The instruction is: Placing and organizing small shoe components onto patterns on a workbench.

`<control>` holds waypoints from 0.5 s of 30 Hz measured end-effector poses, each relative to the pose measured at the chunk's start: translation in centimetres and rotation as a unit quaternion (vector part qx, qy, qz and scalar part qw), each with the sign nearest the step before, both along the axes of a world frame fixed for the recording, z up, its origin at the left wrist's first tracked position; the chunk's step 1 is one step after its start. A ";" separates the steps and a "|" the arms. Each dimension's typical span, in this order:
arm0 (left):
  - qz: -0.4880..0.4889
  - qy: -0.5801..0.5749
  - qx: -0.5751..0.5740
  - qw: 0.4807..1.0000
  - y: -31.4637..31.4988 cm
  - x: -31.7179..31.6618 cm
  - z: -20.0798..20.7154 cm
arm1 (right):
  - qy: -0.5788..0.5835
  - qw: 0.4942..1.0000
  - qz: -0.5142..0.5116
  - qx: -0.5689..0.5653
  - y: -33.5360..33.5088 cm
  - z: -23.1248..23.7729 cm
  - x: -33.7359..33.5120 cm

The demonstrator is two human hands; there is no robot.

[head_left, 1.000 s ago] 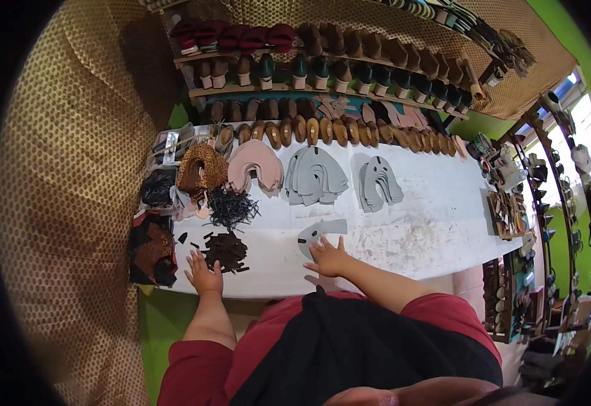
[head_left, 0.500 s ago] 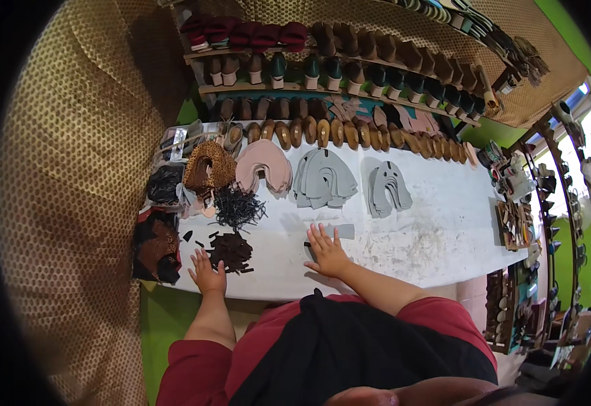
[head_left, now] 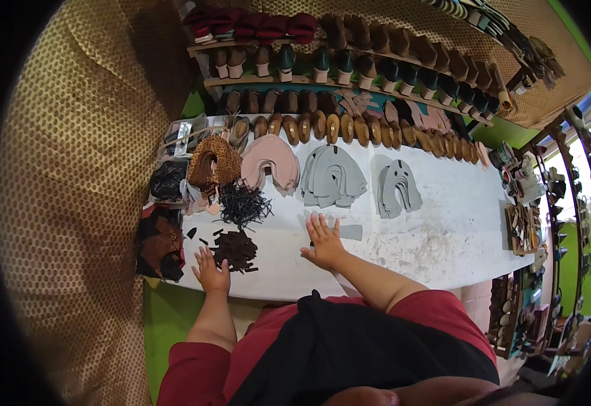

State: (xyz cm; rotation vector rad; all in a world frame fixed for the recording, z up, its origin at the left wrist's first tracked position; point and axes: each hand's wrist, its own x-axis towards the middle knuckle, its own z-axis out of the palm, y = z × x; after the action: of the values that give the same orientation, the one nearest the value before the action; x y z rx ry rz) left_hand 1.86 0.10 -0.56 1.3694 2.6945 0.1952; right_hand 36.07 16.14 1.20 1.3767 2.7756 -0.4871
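One head view: right hand (head_left: 325, 246) is holding its fingers apart over a grey piece (head_left: 351, 232) on the white tabletop (head_left: 282, 271), contact unclear; left hand (head_left: 211, 275) is lying splayed just beside dark brown strips (head_left: 236, 250). Neither is visibly gripping anything. Possible risks: dragging palm skewing the piece, stray left sweep scattering strips.

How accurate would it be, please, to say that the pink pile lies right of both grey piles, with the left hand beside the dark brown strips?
One part is wrong: the head view shows the pink pile lying left of both grey piles. The left hand is indeed beside the dark brown strips.
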 end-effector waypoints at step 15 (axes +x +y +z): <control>-0.004 -0.012 -0.007 1.000 0.4 0.4 0.6 | 0.019 0.999 0.034 0.034 0.5 0.0 -1.5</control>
State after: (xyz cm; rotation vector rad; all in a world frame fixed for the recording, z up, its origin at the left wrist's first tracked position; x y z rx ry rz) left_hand 2.24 0.49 0.08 1.3662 2.6652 0.1916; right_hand 34.61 16.69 1.22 1.2939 2.8841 -0.4269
